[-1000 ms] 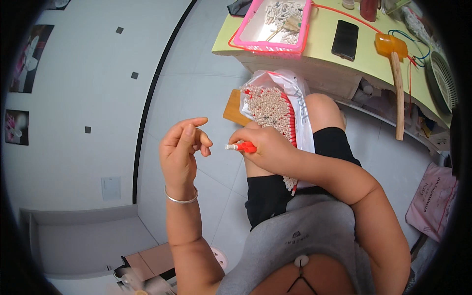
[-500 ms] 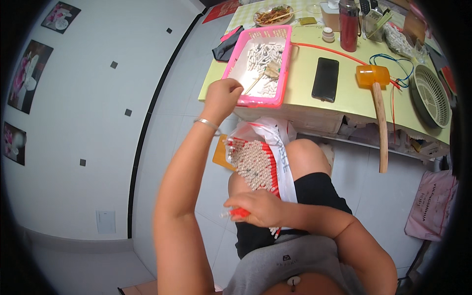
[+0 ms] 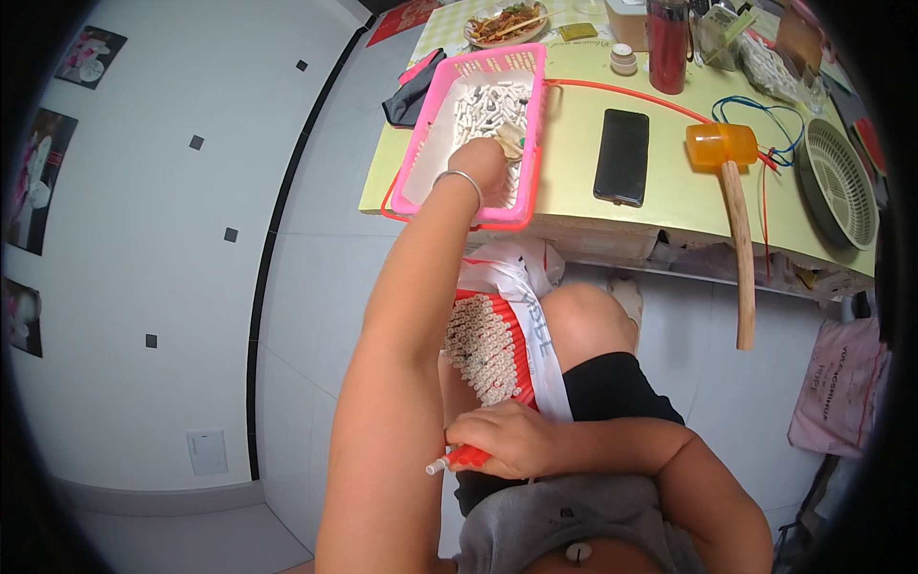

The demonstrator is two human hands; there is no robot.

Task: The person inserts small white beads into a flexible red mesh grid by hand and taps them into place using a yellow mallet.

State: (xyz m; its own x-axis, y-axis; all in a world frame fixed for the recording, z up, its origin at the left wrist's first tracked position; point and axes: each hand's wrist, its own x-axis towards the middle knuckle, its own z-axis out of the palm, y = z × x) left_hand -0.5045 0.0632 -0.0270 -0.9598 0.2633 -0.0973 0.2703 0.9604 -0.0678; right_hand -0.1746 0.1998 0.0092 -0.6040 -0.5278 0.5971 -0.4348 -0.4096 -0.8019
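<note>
My left hand (image 3: 478,165), with a bracelet at its wrist, reaches down into a pink plastic basket (image 3: 536,105). Small white plugs (image 3: 490,103) lie loose in it, along with a tan flat piece (image 3: 512,140) beside the hand. The fingers of that hand are hidden by its back. Over my lap, my right hand (image 3: 513,438) is closed round a few red tubes (image 3: 470,456), one with a white plug sticking out of its end. A packed bundle of red tubes (image 3: 483,349) with white ends rests on my lap in a white plastic bag (image 3: 537,330).
On the yellow-green table (image 3: 574,172) lie a black phone (image 3: 622,156) and an orange-headed mallet (image 3: 722,146), its wooden handle jutting past the edge. Farther off are a grey-green strainer basket (image 3: 839,187), a red bottle (image 3: 667,48) and a plate of food (image 3: 505,24).
My left hand has moved from the near left rim of the pink basket to inside it, among the plugs. My right hand has shifted slightly down, still holding the red tubes.
</note>
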